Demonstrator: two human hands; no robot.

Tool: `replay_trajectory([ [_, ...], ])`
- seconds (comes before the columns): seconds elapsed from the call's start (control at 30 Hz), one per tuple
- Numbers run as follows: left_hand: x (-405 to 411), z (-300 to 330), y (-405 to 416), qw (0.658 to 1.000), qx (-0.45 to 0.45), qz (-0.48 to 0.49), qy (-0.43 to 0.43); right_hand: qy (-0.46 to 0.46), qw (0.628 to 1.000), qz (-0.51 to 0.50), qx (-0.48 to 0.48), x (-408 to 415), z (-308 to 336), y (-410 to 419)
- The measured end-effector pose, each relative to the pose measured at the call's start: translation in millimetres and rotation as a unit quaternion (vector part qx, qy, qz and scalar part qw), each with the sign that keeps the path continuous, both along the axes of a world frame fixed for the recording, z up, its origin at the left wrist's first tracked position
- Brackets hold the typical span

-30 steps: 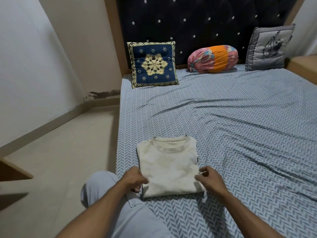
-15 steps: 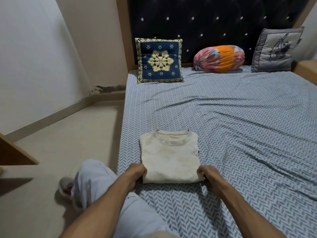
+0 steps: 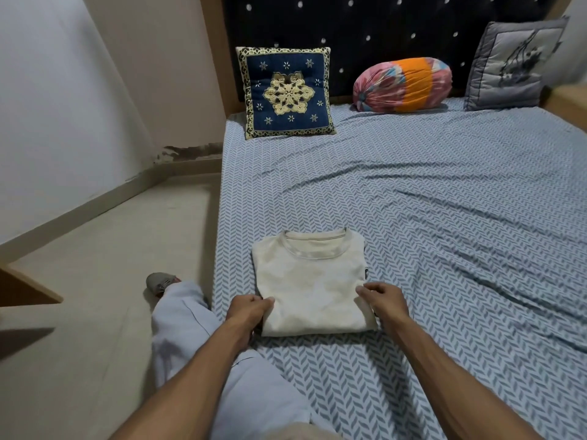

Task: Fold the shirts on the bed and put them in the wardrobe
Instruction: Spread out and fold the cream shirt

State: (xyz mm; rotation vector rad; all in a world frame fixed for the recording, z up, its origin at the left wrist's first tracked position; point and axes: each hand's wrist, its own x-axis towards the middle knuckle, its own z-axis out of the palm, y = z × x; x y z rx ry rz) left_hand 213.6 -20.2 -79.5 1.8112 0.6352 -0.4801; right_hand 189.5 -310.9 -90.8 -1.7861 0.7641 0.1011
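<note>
A cream shirt (image 3: 309, 281) lies folded into a neat rectangle near the left edge of the bed (image 3: 444, 217), its collar pointing toward the headboard. My left hand (image 3: 249, 311) grips the shirt's near left edge, thumb on top and fingers curled under it. My right hand (image 3: 382, 300) pinches the near right edge the same way. No other shirt is in view, and no wardrobe shows either.
A blue embroidered cushion (image 3: 287, 93), a pink and orange bolster (image 3: 403, 85) and a grey cushion (image 3: 514, 63) lean against the dark headboard. Bare floor (image 3: 104, 265) runs along the bed's left side, where my leg (image 3: 181, 315) and shoe stand. A wooden corner (image 3: 22, 287) juts in at far left.
Both hands have closed round the near corners of the folded shirt, after hovering at its edges a second ago. My left leg has stepped out onto the floor.
</note>
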Motion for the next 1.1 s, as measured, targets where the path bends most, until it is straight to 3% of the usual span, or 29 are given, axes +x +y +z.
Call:
replay_trajectory([
  [0.13,3,-4,3,0.999,0.025,-0.018,0.027,0.026,0.999,-0.030,-0.001,6,-4,1],
  [0.37,0,-6,7,0.998,-0.011,-0.051,0.037,-0.033,0.998,0.011,-0.049,-13,-12,0],
  [0.63,-4,0,11,0.996,-0.038,-0.066,0.050,0.074,0.983,0.169,0.016,-28,7,-13],
  [0.83,-5,-8,9,0.989,0.061,-0.125,0.040,0.086,0.974,0.209,-0.009,-30,12,-20],
  [1.1,54,-10,11,0.991,0.134,-0.002,-0.030,-0.013,0.989,0.111,-0.095,56,36,-42],
])
